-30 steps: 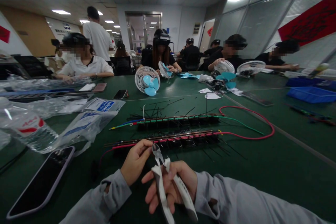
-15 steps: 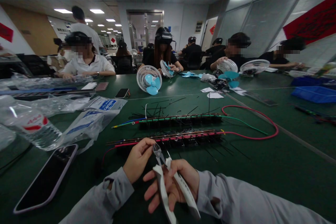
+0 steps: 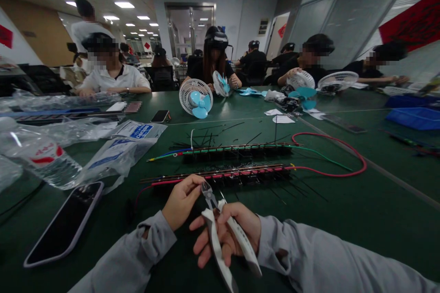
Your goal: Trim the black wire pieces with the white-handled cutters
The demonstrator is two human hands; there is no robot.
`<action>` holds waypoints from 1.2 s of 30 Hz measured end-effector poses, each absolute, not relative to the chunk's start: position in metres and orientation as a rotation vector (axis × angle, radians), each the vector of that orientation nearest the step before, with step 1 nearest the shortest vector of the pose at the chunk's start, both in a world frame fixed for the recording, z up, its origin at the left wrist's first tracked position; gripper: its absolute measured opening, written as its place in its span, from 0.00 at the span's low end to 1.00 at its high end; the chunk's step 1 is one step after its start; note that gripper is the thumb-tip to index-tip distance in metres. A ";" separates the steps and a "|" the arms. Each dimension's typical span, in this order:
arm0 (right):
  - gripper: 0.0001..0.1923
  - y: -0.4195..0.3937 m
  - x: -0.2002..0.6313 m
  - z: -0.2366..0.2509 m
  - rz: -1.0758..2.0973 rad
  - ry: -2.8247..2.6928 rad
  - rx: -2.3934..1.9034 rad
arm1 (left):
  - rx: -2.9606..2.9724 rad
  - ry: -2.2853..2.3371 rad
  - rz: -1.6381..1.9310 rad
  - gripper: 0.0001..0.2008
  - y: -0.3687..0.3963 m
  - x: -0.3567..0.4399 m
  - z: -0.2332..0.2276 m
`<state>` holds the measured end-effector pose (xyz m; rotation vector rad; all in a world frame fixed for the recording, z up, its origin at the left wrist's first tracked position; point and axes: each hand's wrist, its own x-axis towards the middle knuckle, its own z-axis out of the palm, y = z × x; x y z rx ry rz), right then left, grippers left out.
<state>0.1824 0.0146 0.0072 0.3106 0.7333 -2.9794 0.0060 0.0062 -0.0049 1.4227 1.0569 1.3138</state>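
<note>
Head view: above the smooth, dark green worktop (image 3: 381, 213), toward its near edge, metal-headed pliers (image 3: 213, 233) with curved white handles are held in the right hand (image 3: 240, 226), its thumb laid over one handle and its other fingers loosely spread. The left hand (image 3: 180, 203) is pinched, thumb to forefinger, at the pliers' tip; whether anything is gripped there cannot be told. Just beyond, two long black strips (image 3: 237, 174) (image 3: 240, 151) are laid side by side, bristling with thin, dark strands; a smooth red cable (image 3: 363, 162) is looped toward the right edge.
</note>
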 end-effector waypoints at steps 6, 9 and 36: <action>0.29 0.017 0.184 0.008 -2.963 0.751 0.376 | 1.439 1.057 1.302 0.09 0.007 0.005 -0.004; 0.28 0.017 0.184 0.008 -2.968 0.746 0.361 | 1.456 1.049 1.304 0.09 0.007 0.005 -0.004; 0.16 0.013 0.186 0.016 -2.963 0.748 0.478 | 1.469 1.024 1.285 0.06 0.005 0.006 0.000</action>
